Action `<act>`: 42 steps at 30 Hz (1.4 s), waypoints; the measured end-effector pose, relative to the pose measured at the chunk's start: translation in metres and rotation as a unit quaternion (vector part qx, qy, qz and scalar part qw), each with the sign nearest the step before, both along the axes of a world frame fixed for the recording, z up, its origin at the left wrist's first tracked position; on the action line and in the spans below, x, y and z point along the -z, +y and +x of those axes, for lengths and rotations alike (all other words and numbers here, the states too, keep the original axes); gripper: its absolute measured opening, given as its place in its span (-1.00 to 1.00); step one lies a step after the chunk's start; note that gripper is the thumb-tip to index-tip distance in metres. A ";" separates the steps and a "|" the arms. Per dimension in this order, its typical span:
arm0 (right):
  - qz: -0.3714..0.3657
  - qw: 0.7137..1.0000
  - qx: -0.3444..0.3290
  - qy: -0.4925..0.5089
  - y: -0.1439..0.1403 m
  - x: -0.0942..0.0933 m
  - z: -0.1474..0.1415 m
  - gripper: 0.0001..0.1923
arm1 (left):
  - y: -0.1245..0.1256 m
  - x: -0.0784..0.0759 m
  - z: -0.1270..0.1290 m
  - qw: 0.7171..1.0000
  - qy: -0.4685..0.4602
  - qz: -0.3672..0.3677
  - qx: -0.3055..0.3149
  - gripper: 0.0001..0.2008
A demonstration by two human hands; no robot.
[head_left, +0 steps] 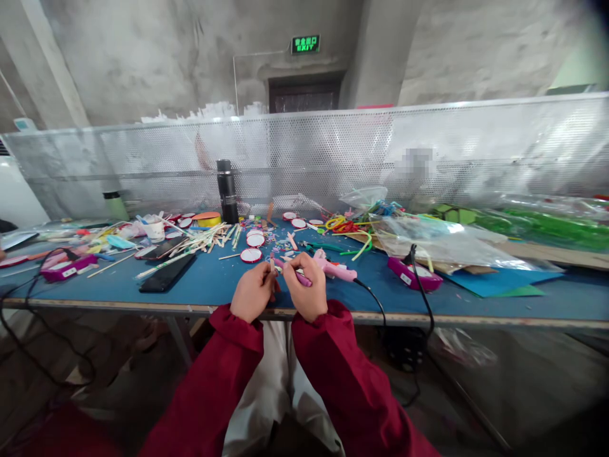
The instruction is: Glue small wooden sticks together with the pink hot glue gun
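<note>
My left hand (252, 291) is closed in a pinch at the table's front edge. A small pale piece, perhaps a bit of wooden stick (272, 263), shows at its fingertips. Close beside it, my right hand (307, 289) is closed around a slim purple pen-like tool (303, 279), whose back end sticks out past the fingers. The tool's tip is hard to make out between the hands. Just right of my right hand lies a pink glue gun (335, 268) with a black cord. Round white discs with red rims (251, 255) lie beyond my left hand.
A black phone (167, 274) and a pile of wooden sticks (204, 240) lie left. A black bottle (227, 192) stands behind. Purple boxes (413, 274) sit on both sides; cords hang over the edge. Plastic bags (442, 244) cover the right. A mesh screen (314, 158) backs the table.
</note>
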State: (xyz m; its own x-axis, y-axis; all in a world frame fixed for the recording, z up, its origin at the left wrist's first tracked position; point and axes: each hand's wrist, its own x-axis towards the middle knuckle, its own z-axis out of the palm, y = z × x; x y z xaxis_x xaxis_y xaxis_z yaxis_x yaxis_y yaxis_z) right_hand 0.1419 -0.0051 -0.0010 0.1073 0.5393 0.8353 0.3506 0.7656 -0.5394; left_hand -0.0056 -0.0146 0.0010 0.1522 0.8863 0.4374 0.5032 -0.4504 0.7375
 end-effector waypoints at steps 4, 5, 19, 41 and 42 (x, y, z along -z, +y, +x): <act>-0.001 1.000 0.001 0.000 0.001 0.000 0.000 -0.77 | 0.000 0.000 0.000 1.000 -0.003 0.000 -0.001 -0.74; -0.001 1.000 0.001 -0.001 0.001 0.000 0.000 -0.77 | 0.000 0.000 0.000 1.000 -0.002 0.000 -0.001 -0.74; -0.001 1.000 0.008 0.014 0.002 0.001 -0.001 -0.79 | -0.002 -0.002 0.001 1.000 0.007 -0.001 0.003 -0.76; -0.007 1.000 -0.007 0.017 0.000 0.000 -0.001 -0.77 | 0.000 0.001 0.000 1.000 -0.009 -0.004 0.014 -0.78; -0.009 1.000 -0.005 0.019 0.001 0.000 -0.001 -0.78 | 0.000 0.001 0.000 1.000 -0.009 -0.006 0.015 -0.79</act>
State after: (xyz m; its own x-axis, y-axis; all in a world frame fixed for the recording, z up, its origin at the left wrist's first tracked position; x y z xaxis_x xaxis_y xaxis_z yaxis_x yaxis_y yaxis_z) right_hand 0.1410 -0.0046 -0.0012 0.1330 0.5558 0.8206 0.3225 0.7586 -0.5661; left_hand -0.0059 -0.0144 0.0000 0.1699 0.8864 0.4306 0.4760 -0.4565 0.7517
